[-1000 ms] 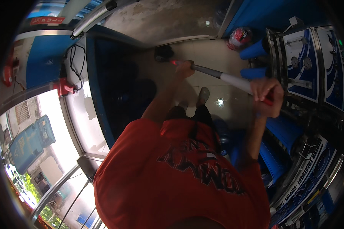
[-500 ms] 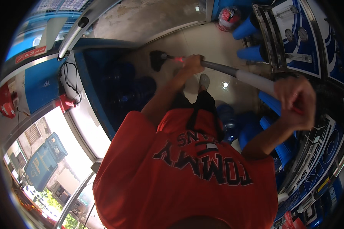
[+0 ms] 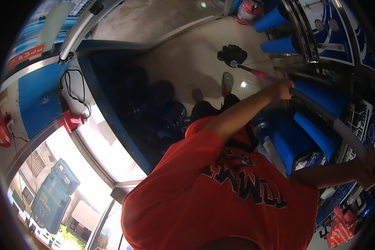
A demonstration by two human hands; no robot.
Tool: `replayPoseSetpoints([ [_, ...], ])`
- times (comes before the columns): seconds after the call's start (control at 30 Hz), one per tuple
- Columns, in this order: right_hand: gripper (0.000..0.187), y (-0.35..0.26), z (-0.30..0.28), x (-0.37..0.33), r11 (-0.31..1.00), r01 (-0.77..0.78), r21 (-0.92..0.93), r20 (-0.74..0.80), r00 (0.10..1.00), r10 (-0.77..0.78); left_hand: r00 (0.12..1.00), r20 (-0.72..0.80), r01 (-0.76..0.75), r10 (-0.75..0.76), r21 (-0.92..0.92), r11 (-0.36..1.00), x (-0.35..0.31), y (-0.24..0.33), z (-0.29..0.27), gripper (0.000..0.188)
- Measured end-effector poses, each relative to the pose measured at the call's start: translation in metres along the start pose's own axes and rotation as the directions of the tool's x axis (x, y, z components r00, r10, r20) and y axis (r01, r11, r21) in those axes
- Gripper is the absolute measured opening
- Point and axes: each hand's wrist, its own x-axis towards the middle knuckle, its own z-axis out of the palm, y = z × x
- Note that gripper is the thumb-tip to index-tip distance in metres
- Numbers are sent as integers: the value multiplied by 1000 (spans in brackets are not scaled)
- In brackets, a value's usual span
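Observation:
A mop with a dark, stringy head [image 3: 232,54] rests on the pale tiled floor [image 3: 204,46] ahead of my feet. Its long pole, red near the head and grey further up, slants back to the right. My left hand [image 3: 282,88] is wrapped round the middle of the pole, the arm reaching across my body. Out at the far right, my right hand [image 3: 367,170] closes on the upper end; that end is partly hidden and dim near the picture's rim.
Blue water jugs [image 3: 171,113] stand in shadow beside a blue-framed panel on the left. Along the right are blue containers [image 3: 316,133] and a metal rack with gauges [image 3: 332,25]. A red plastic-wrapped bundle [image 3: 249,10] lies at the far wall. Bright glass doors are at lower left.
The mop head has swept rightward across the floor. Both hands have moved right with the pole, the right one also lower, towards the picture's edge.

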Motion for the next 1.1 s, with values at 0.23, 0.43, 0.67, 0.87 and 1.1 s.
replayPoseSetpoints([
  [0.23,42,-4,54,-85,967,-167,193,248,962,117,992,-124,-20,23,22,1000,-141,-65,-30,37],
  [0.43,40,43,193,-126,859,-329,392,347,918,193,922,-329,254,-205,111,961,-252,-118,-85,25],
  [0.67,37,45,307,-155,774,-386,502,653,756,-47,802,-514,340,-303,-24,940,-343,-145,-132,21],
  [0.87,39,89,335,-91,603,-579,549,831,460,-314,743,-606,320,-283,-48,946,-313,-161,-144,29],
  [1.1,36,168,320,1,663,-591,459,864,470,-179,691,-676,382,-254,44,923,-211,-191,-167,36],
])
